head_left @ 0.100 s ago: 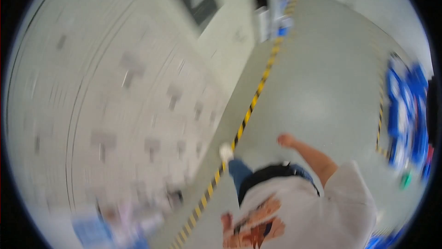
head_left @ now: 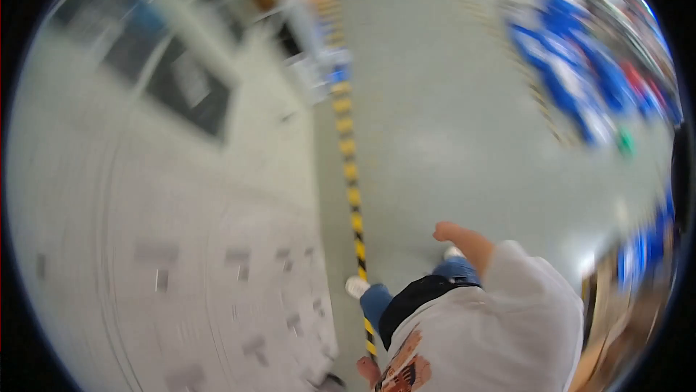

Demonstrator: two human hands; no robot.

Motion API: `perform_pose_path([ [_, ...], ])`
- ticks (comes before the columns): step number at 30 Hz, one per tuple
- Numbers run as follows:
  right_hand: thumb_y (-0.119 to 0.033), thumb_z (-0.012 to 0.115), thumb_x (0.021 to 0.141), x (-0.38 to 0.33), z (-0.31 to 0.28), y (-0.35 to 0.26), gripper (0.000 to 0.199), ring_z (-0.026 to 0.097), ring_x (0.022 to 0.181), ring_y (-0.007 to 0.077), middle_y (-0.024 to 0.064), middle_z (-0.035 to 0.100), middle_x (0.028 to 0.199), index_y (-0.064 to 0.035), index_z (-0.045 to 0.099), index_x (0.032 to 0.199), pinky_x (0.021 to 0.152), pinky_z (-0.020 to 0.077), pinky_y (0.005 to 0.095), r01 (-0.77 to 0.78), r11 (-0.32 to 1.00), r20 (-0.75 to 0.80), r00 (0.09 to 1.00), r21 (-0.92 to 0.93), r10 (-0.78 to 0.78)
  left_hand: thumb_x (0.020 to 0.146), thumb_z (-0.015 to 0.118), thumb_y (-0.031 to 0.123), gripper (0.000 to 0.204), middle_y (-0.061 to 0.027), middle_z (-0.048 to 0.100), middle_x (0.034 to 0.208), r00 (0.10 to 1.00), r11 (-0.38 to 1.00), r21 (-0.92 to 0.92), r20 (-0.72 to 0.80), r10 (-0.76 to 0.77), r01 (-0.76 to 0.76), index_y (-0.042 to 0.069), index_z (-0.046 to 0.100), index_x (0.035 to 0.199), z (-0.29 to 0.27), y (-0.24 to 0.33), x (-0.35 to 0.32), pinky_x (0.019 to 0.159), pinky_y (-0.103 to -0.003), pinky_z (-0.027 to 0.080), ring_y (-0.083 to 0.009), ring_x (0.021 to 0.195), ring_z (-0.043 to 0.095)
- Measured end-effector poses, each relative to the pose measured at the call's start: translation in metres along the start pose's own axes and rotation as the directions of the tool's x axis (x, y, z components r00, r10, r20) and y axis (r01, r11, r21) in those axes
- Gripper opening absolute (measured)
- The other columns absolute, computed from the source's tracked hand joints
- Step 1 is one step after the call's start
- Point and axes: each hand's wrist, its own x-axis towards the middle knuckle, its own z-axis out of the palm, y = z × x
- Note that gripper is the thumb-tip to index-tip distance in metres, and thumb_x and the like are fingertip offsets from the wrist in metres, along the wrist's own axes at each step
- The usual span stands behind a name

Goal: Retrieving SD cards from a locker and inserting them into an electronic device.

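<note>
I record my right hand held out ahead of my white shirt, above the grey floor; its fingers look bunched together, but I cannot tell whether they are closed. My left hand hangs at my side, partly cut off by the shirt; I cannot tell how its fingers stand. The thing nearest it is the yellow-and-black striped tape, which runs along the floor's left edge, close beside the pale cabinets. My left shoe is at that tape; my right shoe shows just below the right hand. Toward the floor's far right corner lie blue and white items, blurred, with a small green object near them.
</note>
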Motion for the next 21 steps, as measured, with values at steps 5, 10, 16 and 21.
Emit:
perform_pose_path([
  [5,-0.023,0.049,0.080,-0.110,0.024,-0.074,0.031,0.057,0.102,0.0281,0.0108,0.061,0.110,-0.0097,0.063,0.103,0.079,0.0463,0.0448,-0.201,0.952,0.163,0.973,0.231,0.165,0.069,0.056,0.021,0.021,-0.0170,0.059,0.081,0.844,0.919,0.092,0.440,0.307,-0.383,0.001,0.060,0.075,-0.071,-0.056,0.184,0.070,-0.044,0.043,-0.0331,0.081,0.056],
  [10,-0.027,0.053,0.076,-0.155,0.023,-0.194,0.029,0.059,0.088,0.0315,0.0155,0.062,0.095,-0.0085,0.063,0.096,0.074,0.0461,0.0459,0.256,0.901,-0.011,0.963,0.350,-0.269,0.074,0.053,0.026,0.029,-0.0169,0.053,0.100,0.706,0.492,0.506,0.509,0.493,-0.708,0.003,0.059,0.089,-0.230,-0.048,0.328,0.083,-0.045,0.033,-0.0320,0.100,0.045],
  [16,-0.040,0.059,0.074,-0.066,0.127,-0.176,0.051,0.051,0.104,0.0377,0.0170,0.050,0.119,-0.0166,0.050,0.118,0.077,0.0443,0.0543,-0.071,0.964,-0.181,0.976,0.256,0.119,0.079,0.050,0.032,0.039,-0.0169,0.046,0.123,0.704,0.110,0.866,0.316,0.636,-0.488,0.005,0.058,0.106,-0.228,-0.072,0.440,0.100,-0.046,0.021,-0.0308,0.123,0.031],
  [21,-0.047,0.060,0.072,0.006,0.146,-0.169,0.070,0.043,0.111,0.0428,0.0199,0.044,0.123,-0.0164,0.036,0.131,0.076,0.0384,0.0674,-0.220,0.713,-0.113,0.915,0.666,0.388,0.078,0.055,0.026,0.024,-0.0140,0.057,0.109,0.562,0.339,0.789,0.010,0.827,-0.513,0.006,0.062,0.089,-0.281,0.005,0.412,0.092,-0.048,0.031,-0.0302,0.109,0.048],
])
